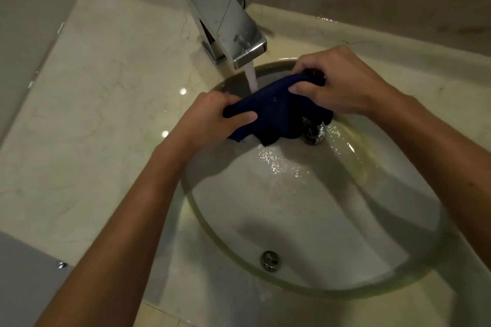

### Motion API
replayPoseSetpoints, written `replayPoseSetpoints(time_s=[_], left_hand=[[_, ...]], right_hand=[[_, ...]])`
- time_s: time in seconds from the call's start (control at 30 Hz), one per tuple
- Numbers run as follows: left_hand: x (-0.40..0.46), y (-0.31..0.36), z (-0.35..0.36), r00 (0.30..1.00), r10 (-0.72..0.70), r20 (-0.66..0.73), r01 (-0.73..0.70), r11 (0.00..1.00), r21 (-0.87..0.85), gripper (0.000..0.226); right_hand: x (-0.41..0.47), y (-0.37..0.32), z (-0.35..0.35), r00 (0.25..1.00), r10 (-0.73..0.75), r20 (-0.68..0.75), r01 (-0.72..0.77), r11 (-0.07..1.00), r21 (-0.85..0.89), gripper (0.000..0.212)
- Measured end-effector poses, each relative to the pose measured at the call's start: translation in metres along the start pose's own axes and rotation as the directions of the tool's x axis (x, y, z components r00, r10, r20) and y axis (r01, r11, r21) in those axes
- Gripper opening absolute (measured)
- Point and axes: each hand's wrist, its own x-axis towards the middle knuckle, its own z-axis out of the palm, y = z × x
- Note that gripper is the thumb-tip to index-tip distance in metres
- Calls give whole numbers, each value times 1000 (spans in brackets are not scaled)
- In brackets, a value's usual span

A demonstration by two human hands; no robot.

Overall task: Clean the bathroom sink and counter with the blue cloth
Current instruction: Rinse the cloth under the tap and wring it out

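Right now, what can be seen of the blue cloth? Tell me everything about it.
The blue cloth is dark navy, soft fabric, bunched and stretched between both hands over the sink basin. The left hand grips its near-left end; the right hand grips its far-right end. Water from the faucet falls onto its top edge. Loose corners hang down, partly covering the drain.

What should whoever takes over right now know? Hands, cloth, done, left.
Left hand grips one end of the blue cloth; right hand grips the other end.
Cloth is held over the sink basin, under the water running from the faucet, above the drain.
Done: cloth is being wetted.
Left: shut off the faucet, wipe basin and counter; whether wiping began cannot be told.
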Motion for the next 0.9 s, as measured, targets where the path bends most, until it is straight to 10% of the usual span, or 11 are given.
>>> replayPoseSetpoints(time_s=[0.17, 0.27, 0.4, 0.5, 0.67, 0.77, 0.9], left_hand=[[0, 30, 25, 932, -201, -301, 113, 951, -287, 25], [4, 52, 45, 885, -408, -225, 183, 748, -638, 27], [-1, 60, 58, 856, -484, -180, 200, 633, -748, 33], [-10, 42, 55, 845, -477, -240, 129, 619, -775, 22], [-26, 38, 49, 897, -323, -303, 43, 743, -668, 13], [-33, 41, 45, 920, -242, -308, -38, 727, -686, 21], [-40, 39, 39, 900, -200, -388, -94, 779, -620, 23]], right_hand=[[-12, -19, 24, 929, 270, -254, -251, 962, 105, 11], [-20, -49, 59, 810, 470, -350, -355, 869, 346, 9], [-26, -62, 88, 873, 478, -98, -316, 707, 632, 9], [-41, -48, 86, 926, 376, 42, -187, 359, 914, 37], [-43, -22, 102, 502, 850, 161, -311, 4, 950, 41], [-31, -35, 116, 575, 662, 481, -512, -168, 843, 55], [-12, -42, 130, 769, 356, 531, -320, -505, 801, 81]])
